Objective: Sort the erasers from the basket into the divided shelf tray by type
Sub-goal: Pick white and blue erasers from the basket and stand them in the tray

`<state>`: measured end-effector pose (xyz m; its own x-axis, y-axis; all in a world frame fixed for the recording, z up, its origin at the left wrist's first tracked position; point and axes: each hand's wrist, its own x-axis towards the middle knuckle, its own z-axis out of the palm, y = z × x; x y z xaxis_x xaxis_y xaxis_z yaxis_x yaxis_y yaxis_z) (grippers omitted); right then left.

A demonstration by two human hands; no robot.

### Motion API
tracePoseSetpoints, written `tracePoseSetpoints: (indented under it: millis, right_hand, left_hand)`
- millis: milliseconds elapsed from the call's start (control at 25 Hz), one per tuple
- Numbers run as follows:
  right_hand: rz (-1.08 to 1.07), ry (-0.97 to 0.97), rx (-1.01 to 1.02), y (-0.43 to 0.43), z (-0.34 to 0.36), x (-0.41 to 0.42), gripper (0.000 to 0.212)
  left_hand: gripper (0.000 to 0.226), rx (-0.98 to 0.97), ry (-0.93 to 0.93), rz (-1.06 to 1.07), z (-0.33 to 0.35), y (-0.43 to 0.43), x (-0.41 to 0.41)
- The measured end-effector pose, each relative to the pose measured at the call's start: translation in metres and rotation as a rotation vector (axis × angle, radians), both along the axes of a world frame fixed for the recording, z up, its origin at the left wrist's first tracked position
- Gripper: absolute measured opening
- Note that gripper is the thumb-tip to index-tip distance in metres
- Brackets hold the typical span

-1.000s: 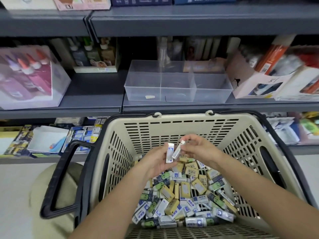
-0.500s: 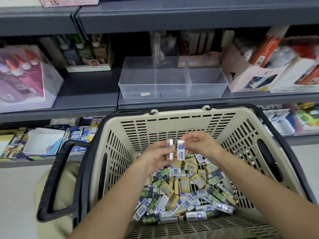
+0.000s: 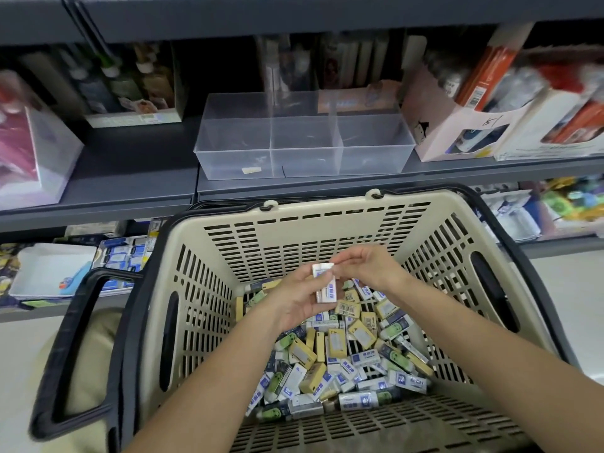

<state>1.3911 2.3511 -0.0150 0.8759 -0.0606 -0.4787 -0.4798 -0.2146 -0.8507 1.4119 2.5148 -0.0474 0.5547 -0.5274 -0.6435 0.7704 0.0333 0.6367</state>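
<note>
We hold both hands over the far part of the beige shopping basket (image 3: 294, 243), above the eraser pile (image 3: 343, 354) that covers its floor. Our left hand (image 3: 299, 300) has its grip curled round a white eraser with a blue-printed sleeve (image 3: 327, 291), held upright between thumb and fingers. How many erasers lie in that grip we cannot tell. Our right hand (image 3: 369, 266) comes in from the right and pinches a second white eraser (image 3: 322, 269) by its end with the fingertips. This one sits just above the first and touches it, so the two hands meet over the pile. In the pile we see yellow-sleeved erasers, white ones with blue print, and ones with a green face on a dark sleeve, all mixed and lying at every angle. The basket's black handle (image 3: 75, 348) hangs folded down on its near left side. Beyond the basket's far rim, on the grey shelf (image 3: 130, 178), stands the clear divided tray (image 3: 235, 138), split into three compartments side by side. A small pale sticker (image 3: 251, 170) shows at the near edge of the left compartment. Just right of the tray stands a pink-and-white cardboard display box (image 3: 457, 125).
</note>
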Motion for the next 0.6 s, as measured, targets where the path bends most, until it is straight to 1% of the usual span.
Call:
tracePoseSetpoints:
  millis: [80,160,240,280,360,400,480,560,600]
  right_hand:
    - [-0.038,0.015,-0.104,-0.019,-0.009,0.007,0.009]
    - [-0.064,0.101,-0.309,-0.048,-0.024,0.011,0.011]
    - [0.038,0.185,-0.554,-0.067,-0.046,0.008,0.012]
    - [0.102,0.201,-0.643,-0.070,-0.058,0.006,0.014]
    - [0.168,0.218,-0.703,-0.067,-0.079,0.002,0.016]
    - [0.194,0.238,-0.724,-0.063,-0.086,0.000,0.021]
    - [0.294,0.236,-0.842,-0.051,-0.095,-0.003,0.029]
    - [0.368,0.195,-0.972,-0.042,-0.096,-0.005,0.024]
    - [0.370,0.195,-0.992,-0.040,-0.095,-0.006,0.024]
  left_hand:
    - [0.029,0.047,-0.013,0.021,-0.007,0.000,0.000]
    - [0.025,0.085,0.014,0.054,-0.015,0.003,0.003]
    - [0.021,0.073,0.061,0.094,-0.020,0.006,0.006]
    - [0.019,0.064,0.076,0.105,-0.021,0.006,0.005]
    - [0.017,0.069,0.078,0.104,-0.025,0.004,0.003]
    - [0.016,0.078,0.075,0.106,-0.027,0.003,0.002]
    - [0.017,0.082,0.088,0.130,-0.030,0.002,0.001]
    - [0.018,0.075,0.104,0.147,-0.031,0.003,0.002]
    - [0.018,0.074,0.108,0.146,-0.031,0.003,0.002]
